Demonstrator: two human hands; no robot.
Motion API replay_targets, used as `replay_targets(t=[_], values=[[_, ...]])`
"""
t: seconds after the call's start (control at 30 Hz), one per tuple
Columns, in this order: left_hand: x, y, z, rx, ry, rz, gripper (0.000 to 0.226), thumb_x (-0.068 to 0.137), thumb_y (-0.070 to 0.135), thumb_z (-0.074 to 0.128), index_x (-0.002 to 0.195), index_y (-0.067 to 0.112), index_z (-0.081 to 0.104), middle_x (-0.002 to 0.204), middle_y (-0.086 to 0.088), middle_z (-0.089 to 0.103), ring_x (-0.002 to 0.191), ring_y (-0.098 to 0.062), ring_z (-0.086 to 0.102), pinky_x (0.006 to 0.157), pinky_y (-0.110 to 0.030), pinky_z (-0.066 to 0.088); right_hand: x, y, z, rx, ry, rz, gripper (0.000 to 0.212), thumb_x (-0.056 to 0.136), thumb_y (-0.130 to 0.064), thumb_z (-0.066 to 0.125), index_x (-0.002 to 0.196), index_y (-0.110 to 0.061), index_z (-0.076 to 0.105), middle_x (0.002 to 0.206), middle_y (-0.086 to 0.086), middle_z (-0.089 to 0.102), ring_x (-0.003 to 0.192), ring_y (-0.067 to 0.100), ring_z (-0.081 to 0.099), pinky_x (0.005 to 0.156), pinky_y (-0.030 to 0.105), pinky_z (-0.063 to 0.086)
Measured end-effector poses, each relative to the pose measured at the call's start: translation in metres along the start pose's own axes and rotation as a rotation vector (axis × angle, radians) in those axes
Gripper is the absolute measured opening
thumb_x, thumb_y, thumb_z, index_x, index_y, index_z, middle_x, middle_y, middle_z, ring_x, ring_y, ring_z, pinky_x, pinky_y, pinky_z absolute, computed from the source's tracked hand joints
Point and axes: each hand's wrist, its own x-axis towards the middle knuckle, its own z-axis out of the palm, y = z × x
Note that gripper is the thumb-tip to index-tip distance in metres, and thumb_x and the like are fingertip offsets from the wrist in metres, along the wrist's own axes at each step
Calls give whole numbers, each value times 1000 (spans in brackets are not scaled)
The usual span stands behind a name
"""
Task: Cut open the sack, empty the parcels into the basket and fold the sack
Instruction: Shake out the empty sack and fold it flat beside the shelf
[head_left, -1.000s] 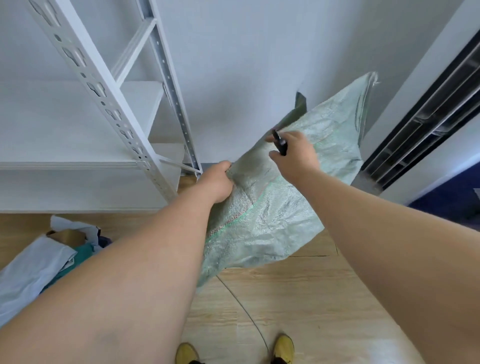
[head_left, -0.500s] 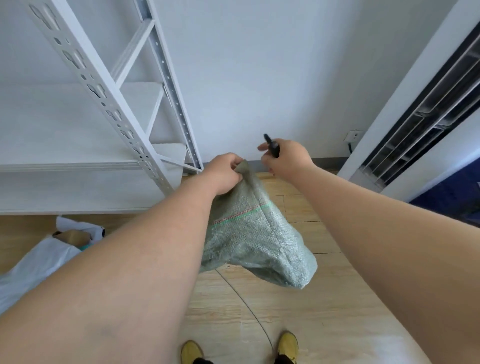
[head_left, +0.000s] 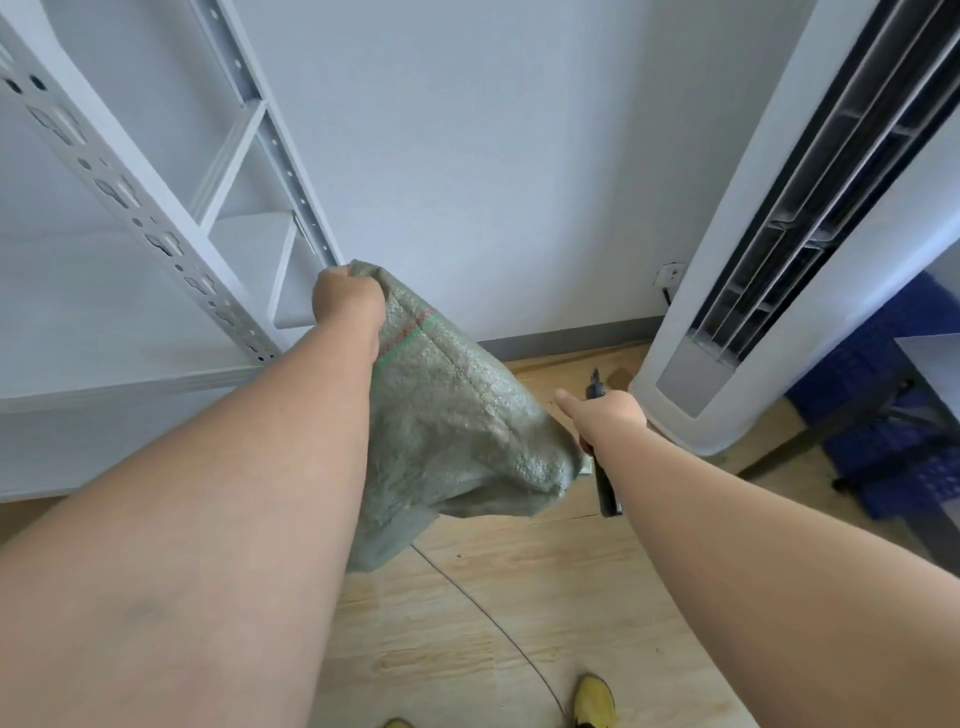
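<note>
- sack (head_left: 457, 426): pale grey-green woven weave, crossed by one thin stripe, red then green
- cutter (head_left: 607, 488): black
- shelving rack (head_left: 156, 218): white
- floor (head_left: 519, 597): light wood grain
- shoes (head_left: 595, 701): yellow
- crate (head_left: 893, 415): dark blue
- floor-standing air conditioner (head_left: 727, 322): white, dark vents

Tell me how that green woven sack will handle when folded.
Probably floppy: the sack droops in soft folds from the left hand gripping its top. Likely light, since one hand holds it up. The woven surface looks slightly slick, so folds may spring open.
</note>
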Motion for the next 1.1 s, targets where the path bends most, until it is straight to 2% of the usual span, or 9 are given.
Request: replay_targets(t=[0.07, 0.17, 0.33, 0.47, 0.57, 0.67, 0.8, 0.93, 1.1], values=[[-5, 8, 1, -76, 39, -17, 28, 90, -1, 39, 99, 15, 61, 85, -2, 60, 63, -12, 47, 48, -12, 37, 0, 3, -5, 17, 23, 50, 45, 88, -52, 56, 104, -10, 59, 69, 2, 49, 61, 16, 50, 61, 29, 44], [-12, 13, 3, -118, 64, -38, 34, 88, 2, 37, 113, 14, 57, 97, -2, 61, 75, -16, 51, 70, -24, 39, -3, 4, -15, 84, -16, 174, 56, 85, -58, 55, 108, -7, 54, 66, 4, 48, 62, 19, 49, 64, 30, 46], [-9, 13, 0, -199, 22, -111, 41, 86, 10, 40, 122, 10, 60, 88, -2, 59, 71, -18, 55, 63, -27, 44, 0, -2, -19, 351, -199, 207, 56, 81, -59, 64, 105, -9, 54, 59, 4, 54, 54, 18, 49, 59, 30, 44], [-1, 14, -7, -346, 20, -188, 18, 90, 10, 42, 84, 13, 59, 86, -6, 60, 79, -23, 60, 79, -35, 53, 2, -9, -24, 507, -99, 97, 42, 83, -48, 69, 104, -15, 53, 74, 5, 59, 50, 13, 51, 52, 26, 41], [4, 16, -18, -419, 18, -201, 21, 87, 4, 40, 75, 13, 54, 76, -7, 55, 68, -21, 55, 73, -34, 48, 7, -11, -27, 646, -36, 11, 45, 78, -50, 73, 104, -18, 54, 80, 5, 61, 58, 15, 57, 61, 29, 49], [13, 17, -30, -436, -14, -230, 20, 86, 4, 40, 80, 13, 56, 86, -9, 60, 72, -23, 59, 77, -36, 51, 7, -19, -35, 772, -154, -8, 46, 75, -51, 76, 98, -16, 55, 68, 4, 55, 58, 17, 54, 73, 34, 51], [24, 15, -42, -393, -70, -229, 14, 88, 12, 50, 94, 14, 63, 88, -5, 66, 81, -22, 65, 74, -31, 54, 4, -32, -45, 850, -400, 31, 42, 74, -45, 79, 94, -18, 54, 71, 0, 43, 48, 11, 43, 51, 18, 49], [29, 8, -39, -380, -102, -201, 7, 96, 22, 56, 90, 20, 60, 83, 1, 63, 76, -14, 61, 74, -29, 51, 2, -34, -44, 782, -501, 37, 33, 78, -41, 77, 84, -24, 50, 67, -2, 43, 42, 9, 39, 43, 15, 44], [45, -17, -49, -159, 118, -43, 11, 94, 20, 52, 102, 20, 60, 82, -2, 55, 65, -16, 46, 63, -24, 41, 17, -29, -55, 842, -280, 33, 27, 77, -17, 81, 89, -19, 57, 73, 1, 57, 42, 8, 43, 39, 18, 44]])
